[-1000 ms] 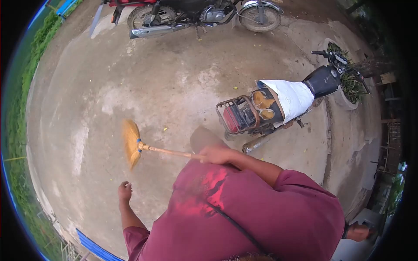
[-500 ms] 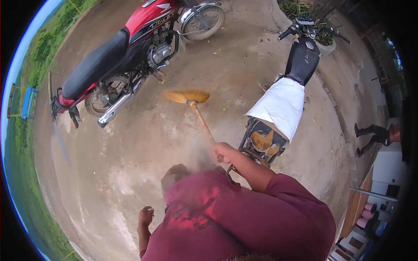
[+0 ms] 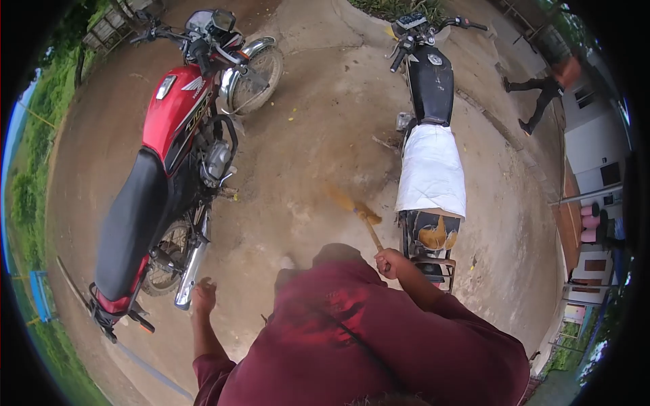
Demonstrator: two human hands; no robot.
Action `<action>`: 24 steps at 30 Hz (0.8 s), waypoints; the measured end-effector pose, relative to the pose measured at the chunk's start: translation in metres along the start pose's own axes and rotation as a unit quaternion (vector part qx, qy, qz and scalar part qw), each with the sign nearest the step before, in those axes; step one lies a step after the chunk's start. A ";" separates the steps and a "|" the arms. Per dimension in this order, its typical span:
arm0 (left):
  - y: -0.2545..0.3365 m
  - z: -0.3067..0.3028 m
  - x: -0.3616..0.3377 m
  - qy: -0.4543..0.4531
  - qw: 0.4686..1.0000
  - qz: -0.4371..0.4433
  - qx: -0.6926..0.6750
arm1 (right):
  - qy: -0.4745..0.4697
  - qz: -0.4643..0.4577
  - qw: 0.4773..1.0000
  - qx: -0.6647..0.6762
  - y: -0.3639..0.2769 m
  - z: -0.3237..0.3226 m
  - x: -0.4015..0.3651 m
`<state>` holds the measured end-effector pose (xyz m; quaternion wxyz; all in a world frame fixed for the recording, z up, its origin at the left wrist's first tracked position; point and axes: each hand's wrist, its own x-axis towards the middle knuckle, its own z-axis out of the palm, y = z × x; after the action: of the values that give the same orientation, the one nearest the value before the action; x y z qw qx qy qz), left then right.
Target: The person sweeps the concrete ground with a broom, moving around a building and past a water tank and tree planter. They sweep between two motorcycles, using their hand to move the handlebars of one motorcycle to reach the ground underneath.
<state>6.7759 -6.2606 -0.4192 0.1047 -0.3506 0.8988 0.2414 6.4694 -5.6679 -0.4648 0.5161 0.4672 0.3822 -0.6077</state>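
Note:
A soft broom point(image 3: 373, 234) with straw-coloured bristles and a light wooden handle is in my right hand point(image 3: 389, 263), fingers wrapped round the upper handle. Its bristles are smeared by motion low over the concrete ground point(image 3: 298, 196), in front of my feet. My left hand point(image 3: 203, 296) hangs out to the side with fingers loosely bent and nothing in it. In this view it appears beside the silver exhaust pipe point(image 3: 191, 271) of the red motorcycle point(image 3: 164, 122). My maroon shirt fills the lower middle.
To the right, close by my right hand, stands a black motorcycle point(image 3: 431, 84) with a white cover point(image 3: 432, 169) over its torn seat. Another person point(image 3: 542, 91) is walking at the upper right, near a white building point(image 3: 596, 149). Greenery point(image 3: 30, 183) borders the left side.
The broom has swung from ahead on the left toward the right and closer to me. My right hand shifted right; the left rose outward. The view has turned, showing more of the red motorcycle.

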 end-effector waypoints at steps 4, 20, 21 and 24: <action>0.159 -0.107 0.158 0.064 0.973 0.214 -0.060 | -0.019 0.018 0.998 0.064 0.006 0.009 0.000; 0.655 0.050 0.378 -0.605 0.770 0.190 -0.074 | -0.149 -0.155 0.974 0.072 -0.335 0.243 -0.031; 0.681 0.046 0.390 -0.597 0.780 0.153 -0.108 | -0.145 -0.218 0.965 -0.020 -0.355 0.256 -0.016; 0.746 0.016 0.445 -0.571 0.791 0.113 -0.191 | -0.073 -0.260 0.953 -0.141 -0.422 0.321 -0.031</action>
<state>5.9431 -6.0346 -0.3233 0.5016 -0.0576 0.6445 0.5742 5.9996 -5.8900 -0.3550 0.4277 0.2285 0.5330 -0.6933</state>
